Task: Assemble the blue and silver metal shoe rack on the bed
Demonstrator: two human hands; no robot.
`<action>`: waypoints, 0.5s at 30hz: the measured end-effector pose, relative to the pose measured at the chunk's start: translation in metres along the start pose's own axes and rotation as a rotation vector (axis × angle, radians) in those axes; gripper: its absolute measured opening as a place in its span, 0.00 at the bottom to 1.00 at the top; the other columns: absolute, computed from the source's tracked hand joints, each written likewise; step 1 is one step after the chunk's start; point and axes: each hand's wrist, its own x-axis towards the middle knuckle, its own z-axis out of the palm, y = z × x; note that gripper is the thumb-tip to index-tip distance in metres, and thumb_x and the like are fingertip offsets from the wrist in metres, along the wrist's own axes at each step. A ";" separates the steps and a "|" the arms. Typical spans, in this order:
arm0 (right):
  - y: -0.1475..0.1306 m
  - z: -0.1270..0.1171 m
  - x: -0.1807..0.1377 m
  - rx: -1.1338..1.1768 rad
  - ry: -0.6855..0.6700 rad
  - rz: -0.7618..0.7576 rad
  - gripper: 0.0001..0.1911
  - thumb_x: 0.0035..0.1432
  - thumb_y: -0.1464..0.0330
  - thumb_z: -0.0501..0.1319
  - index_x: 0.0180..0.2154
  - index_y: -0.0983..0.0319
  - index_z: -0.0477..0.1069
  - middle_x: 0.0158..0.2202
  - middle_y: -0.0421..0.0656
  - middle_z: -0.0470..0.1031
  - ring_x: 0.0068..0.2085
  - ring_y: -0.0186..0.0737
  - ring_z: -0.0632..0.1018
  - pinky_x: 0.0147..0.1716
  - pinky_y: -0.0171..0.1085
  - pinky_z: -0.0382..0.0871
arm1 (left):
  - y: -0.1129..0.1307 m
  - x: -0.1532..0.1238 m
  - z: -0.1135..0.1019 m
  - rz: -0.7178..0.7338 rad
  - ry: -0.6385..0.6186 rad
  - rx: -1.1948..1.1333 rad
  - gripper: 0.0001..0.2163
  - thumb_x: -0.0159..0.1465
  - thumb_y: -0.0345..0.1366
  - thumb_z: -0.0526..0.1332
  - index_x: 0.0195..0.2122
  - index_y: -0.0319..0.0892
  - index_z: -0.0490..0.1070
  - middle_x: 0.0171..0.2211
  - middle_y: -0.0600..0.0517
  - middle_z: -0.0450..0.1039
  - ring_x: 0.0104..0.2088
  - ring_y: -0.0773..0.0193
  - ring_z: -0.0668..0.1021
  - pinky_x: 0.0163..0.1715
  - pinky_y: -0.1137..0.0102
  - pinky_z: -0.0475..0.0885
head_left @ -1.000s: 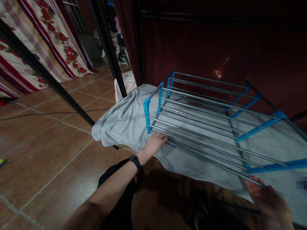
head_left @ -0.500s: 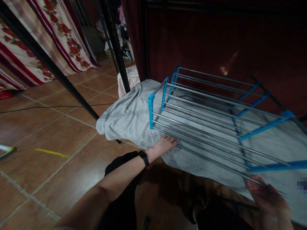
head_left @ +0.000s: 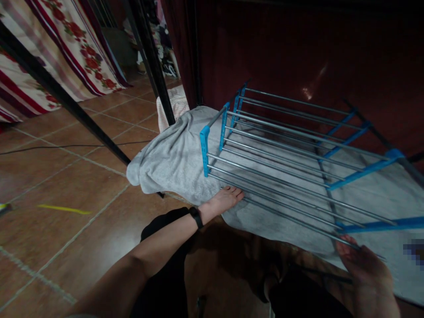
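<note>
A shoe rack (head_left: 265, 168) of thin grey metal tubes and blue plastic side pieces lies on a grey blanket (head_left: 172, 163). My left hand (head_left: 225, 198), with a black band on the wrist, has its fingers over the rack's front tube near the left end. Further along, close to the same tube's right end, my right hand (head_left: 366, 267) is curled around it from below. Both palms are partly hidden from view. The blanket drapes over a low surface, and its folded left end hangs past the edge.
A dark red panel (head_left: 281, 48) rises right behind the rack. Black metal posts (head_left: 155, 75) stand to the left. Beyond them a floral curtain (head_left: 89, 57) hangs over the tiled floor (head_left: 82, 176), where a thin black cable (head_left: 79, 146) and a yellow strip (head_left: 62, 209) lie.
The whole view has shifted slightly, so the rack, blanket and hands sit a little further left. Both hands keep their places on the front tube.
</note>
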 end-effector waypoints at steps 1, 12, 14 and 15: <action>0.000 0.000 0.000 0.001 0.011 0.018 0.21 0.59 0.74 0.45 0.36 0.56 0.76 0.58 0.49 0.71 0.38 0.41 0.81 0.29 0.41 0.76 | 0.000 0.000 0.002 -0.008 0.009 -0.027 0.20 0.66 0.22 0.49 0.56 0.42 0.66 0.50 0.45 0.72 0.48 0.58 0.73 0.49 0.63 0.64; -0.002 0.006 0.000 -0.008 0.053 0.042 0.23 0.53 0.79 0.41 0.30 0.60 0.73 0.47 0.46 0.75 0.36 0.37 0.81 0.30 0.41 0.74 | -0.011 -0.002 0.006 -0.094 0.015 -0.280 0.22 0.65 0.22 0.50 0.56 0.45 0.69 0.50 0.43 0.72 0.51 0.54 0.74 0.55 0.60 0.62; -0.003 0.006 0.002 -0.007 0.051 0.035 0.21 0.54 0.80 0.42 0.30 0.61 0.71 0.42 0.45 0.76 0.34 0.35 0.80 0.31 0.39 0.76 | -0.016 -0.003 0.006 -0.088 0.007 -0.261 0.22 0.64 0.22 0.50 0.56 0.44 0.69 0.51 0.42 0.72 0.51 0.54 0.74 0.55 0.61 0.63; -0.003 0.005 0.004 -0.011 0.052 0.025 0.19 0.54 0.81 0.44 0.30 0.62 0.71 0.39 0.44 0.75 0.33 0.34 0.80 0.31 0.38 0.77 | -0.018 -0.004 0.007 -0.082 0.000 -0.250 0.22 0.64 0.22 0.50 0.56 0.44 0.69 0.52 0.43 0.72 0.51 0.55 0.74 0.54 0.61 0.64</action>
